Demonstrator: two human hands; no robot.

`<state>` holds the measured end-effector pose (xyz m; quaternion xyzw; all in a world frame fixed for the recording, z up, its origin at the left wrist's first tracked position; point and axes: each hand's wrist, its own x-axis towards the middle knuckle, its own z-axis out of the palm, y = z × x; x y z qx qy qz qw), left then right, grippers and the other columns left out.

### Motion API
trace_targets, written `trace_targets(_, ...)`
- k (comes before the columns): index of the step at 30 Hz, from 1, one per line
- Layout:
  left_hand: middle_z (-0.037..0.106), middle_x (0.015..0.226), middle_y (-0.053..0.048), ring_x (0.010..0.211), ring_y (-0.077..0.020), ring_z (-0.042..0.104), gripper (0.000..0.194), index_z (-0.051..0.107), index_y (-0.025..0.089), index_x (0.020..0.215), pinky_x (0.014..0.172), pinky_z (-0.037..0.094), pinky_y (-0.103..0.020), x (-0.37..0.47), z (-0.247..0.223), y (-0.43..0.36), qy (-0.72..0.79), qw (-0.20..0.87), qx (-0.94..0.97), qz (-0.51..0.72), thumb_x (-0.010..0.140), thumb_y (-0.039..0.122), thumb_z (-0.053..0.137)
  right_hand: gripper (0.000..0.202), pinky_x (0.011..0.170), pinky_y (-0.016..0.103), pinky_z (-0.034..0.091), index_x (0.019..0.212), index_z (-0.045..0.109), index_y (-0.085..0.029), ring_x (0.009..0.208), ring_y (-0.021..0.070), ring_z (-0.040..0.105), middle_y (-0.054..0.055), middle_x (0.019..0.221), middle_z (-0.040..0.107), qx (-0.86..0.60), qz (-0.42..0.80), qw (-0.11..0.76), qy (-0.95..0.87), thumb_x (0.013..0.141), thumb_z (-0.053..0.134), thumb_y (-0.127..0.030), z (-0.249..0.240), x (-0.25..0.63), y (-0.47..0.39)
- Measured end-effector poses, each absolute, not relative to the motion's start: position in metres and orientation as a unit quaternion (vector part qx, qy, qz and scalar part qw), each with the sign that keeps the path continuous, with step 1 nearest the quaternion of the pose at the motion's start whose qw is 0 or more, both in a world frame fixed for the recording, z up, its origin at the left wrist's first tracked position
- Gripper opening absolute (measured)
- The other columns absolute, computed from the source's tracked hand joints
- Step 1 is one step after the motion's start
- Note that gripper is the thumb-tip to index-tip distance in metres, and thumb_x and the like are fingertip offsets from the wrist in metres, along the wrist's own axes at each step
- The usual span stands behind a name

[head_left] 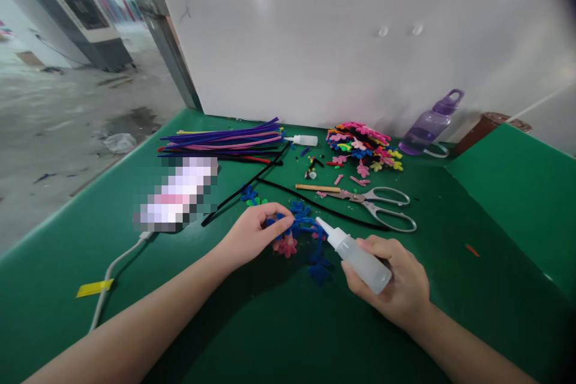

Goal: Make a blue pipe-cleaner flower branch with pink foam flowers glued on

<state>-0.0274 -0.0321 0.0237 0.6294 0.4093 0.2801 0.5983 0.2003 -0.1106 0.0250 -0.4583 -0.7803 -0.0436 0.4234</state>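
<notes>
My left hand [265, 225] pinches a blue pipe-cleaner flower piece [306, 222] just above the table. Blue petals hang down from it on the right, and pink flowers [287, 245] show beneath; whether these are joined to it I cannot tell. My right hand [396, 279] is wrapped round a translucent glue bottle [364, 261], tilted with its white nozzle pointing up and left. The nozzle's tip is at the blue piece, touching or very close. Behind my left fingers lie a blue flower [249, 193] and a bit of green.
Scissors [366, 199], a wooden stick [317, 188] and black pipe cleaners [315, 201] lie beyond my hands. Farther back are bundled pipe cleaners [220, 139], a second glue bottle [306, 140], piled colourful flowers [362, 141] and a purple water bottle [429, 126]. A blurred-out phone [180, 195] with a cable sits left.
</notes>
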Motion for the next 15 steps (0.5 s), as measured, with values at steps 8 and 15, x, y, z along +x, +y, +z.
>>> trace_targets(8,0.065,0.063,-0.001,0.049,-0.0074,0.054,0.024,0.055,0.014,0.086,0.048,0.044,-0.018,-0.0282,0.0232,-0.0321,0.411,0.594,0.64,0.262,0.084,0.038,0.053,0.023,0.043,0.021,0.045,0.087,0.047,-0.021,0.051,0.0115,0.058,-0.001,0.067,0.06,-0.48,-0.028,0.401,-0.78,0.072,0.065,-0.026,0.0257,0.1971,-0.1112)
trace_targets(15,0.066,0.068,-0.002,0.05,-0.0086,0.058,0.022,0.052,0.014,0.09,0.049,0.045,-0.02,-0.0271,0.0237,-0.0324,0.389,0.623,0.622,0.271,0.085,0.035,0.052,0.026,0.042,0.022,0.045,0.089,0.051,-0.02,0.051,0.0127,0.059,0.001,0.067,0.062,-0.485,-0.009,0.432,-0.761,0.07,0.066,-0.03,0.0286,0.1986,-0.1177)
